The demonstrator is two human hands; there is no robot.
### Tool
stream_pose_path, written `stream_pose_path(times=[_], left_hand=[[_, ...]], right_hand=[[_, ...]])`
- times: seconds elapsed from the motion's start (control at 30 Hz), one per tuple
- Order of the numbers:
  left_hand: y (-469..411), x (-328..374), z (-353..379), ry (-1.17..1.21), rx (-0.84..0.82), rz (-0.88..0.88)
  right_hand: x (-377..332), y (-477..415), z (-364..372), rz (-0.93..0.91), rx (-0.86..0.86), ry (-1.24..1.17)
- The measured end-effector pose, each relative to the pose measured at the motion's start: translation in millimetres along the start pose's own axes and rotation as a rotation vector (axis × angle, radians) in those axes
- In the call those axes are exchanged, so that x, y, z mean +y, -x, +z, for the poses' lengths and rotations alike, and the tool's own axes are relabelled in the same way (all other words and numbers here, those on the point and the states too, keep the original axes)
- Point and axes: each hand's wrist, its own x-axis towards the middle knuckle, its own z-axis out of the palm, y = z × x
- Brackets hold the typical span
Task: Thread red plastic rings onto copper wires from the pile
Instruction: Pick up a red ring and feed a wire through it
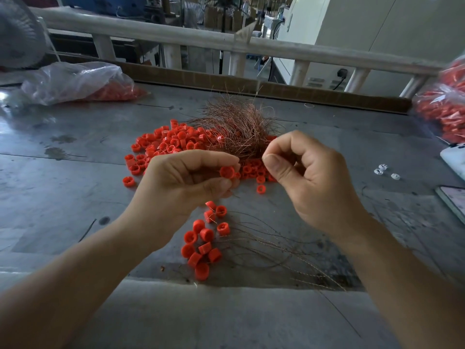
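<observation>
Pinching a ring (227, 172) with the left hand (186, 182). Pinching a thin wire (263, 155) with the right hand (309, 177), just beside it.

A heap of small red plastic rings (166, 144), short open cylinders, lies spread on the table (75, 187). A bushy tangle of thin copper wires (239, 127) rests on its far right part. One ring (227, 172) is pinched in the fingertips of the left hand (186, 182), close to the right hand (312, 182), which pinches a barely visible strand (263, 155) at the tangle's near edge. Nearer, a cluster of threaded rings (201, 243) lies on the table, its wire tails (271, 250) trailing right.
</observation>
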Motion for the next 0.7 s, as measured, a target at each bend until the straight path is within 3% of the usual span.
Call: stream_pose_path(times=[0.37,0.7], left_hand=[[1,0,2,0.037,-0.026,-0.039],[0,-2,-1,0.11,-0.058,-0.084]], right_hand=[[-4,5,12,0.013,-0.127,-0.08],[-4,4,8,0.024,-0.081,-0.088]])
